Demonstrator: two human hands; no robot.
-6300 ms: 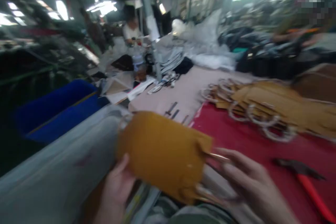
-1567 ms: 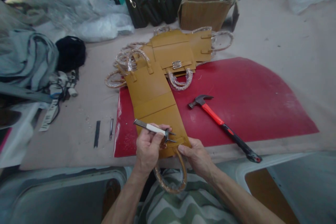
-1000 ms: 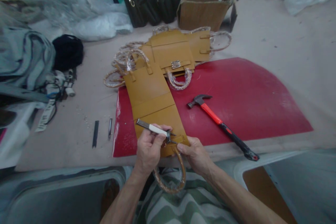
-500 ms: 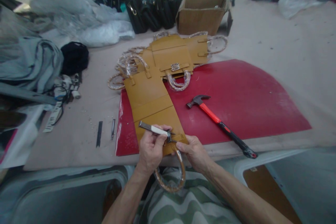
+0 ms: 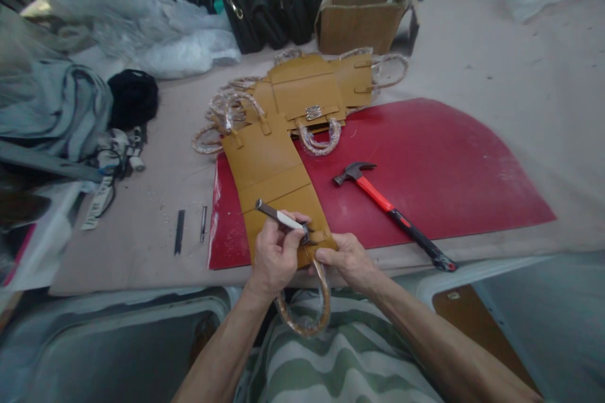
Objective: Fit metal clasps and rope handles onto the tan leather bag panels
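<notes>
The tan panel [image 5: 271, 170] lies lengthwise over the left part of the red mat [image 5: 439, 164], its far end at the stacked tan panels [image 5: 309, 88], its near end at the front edge of the tabletop [image 5: 482, 44]. The handle loop [image 5: 326, 299] at that near end hangs past the edge, above striped clothing. The left hand [image 5: 274, 258] pinches a forked metal tool [image 5: 271, 209] by its white-wrapped shank, thumb against bent fingers, prongs at the panel's near end — whether they touch it cannot be told. The right hand [image 5: 350, 258] pinches the panel's near right corner, thumb on top, the fingers beneath partly hidden. Room for moving is widest on the right, over the mat beyond the hammer [image 5: 392, 211], whose butt reaches the tabletop's front edge; on the left, a narrower strip separates the mat from the cables [image 5: 118, 160]. Count: one hammer, one forked tool, one dark strip [image 5: 179, 232], one metal rod [image 5: 203, 223], one open carton [image 5: 362, 19], one visible clasp [image 5: 313, 113] — the stacked panels overlap and their number cannot be told.
</notes>
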